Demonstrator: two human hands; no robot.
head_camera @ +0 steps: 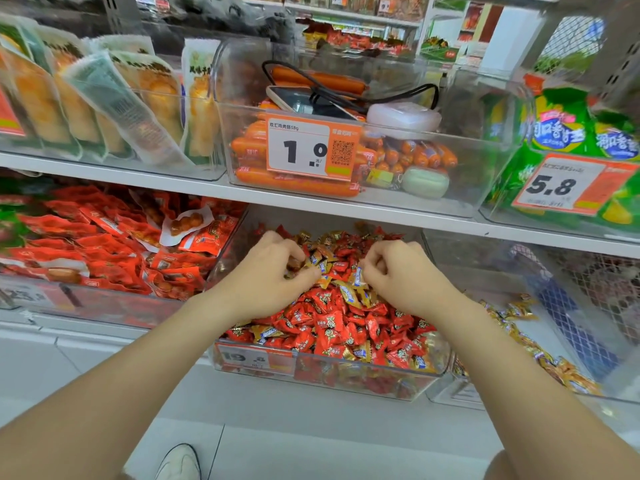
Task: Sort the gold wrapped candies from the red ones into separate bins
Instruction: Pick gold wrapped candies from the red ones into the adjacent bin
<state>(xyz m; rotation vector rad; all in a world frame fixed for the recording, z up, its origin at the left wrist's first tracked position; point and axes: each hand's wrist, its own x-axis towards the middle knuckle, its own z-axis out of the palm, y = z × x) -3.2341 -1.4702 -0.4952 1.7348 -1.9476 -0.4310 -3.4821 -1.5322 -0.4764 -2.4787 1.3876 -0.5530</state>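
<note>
A clear bin (426, 377) on the lower shelf holds a heap of red wrapped candies (329, 327) with gold wrapped candies (348, 292) mixed in. Both my hands are inside it, over the middle of the heap. My left hand (273, 271) has its fingers curled round several gold candies. My right hand (394, 271) pinches a gold candy at its fingertips. The clear bin (446, 396) to the right holds only gold candies (554, 365), lying along its floor.
Left of the candy bin is a bin of red snack packets (104, 244). The upper shelf edge (311, 200) hangs just above my hands, bearing a sausage bin with a phone (301, 98) and cable on top. A shoe (180, 462) shows on the floor below.
</note>
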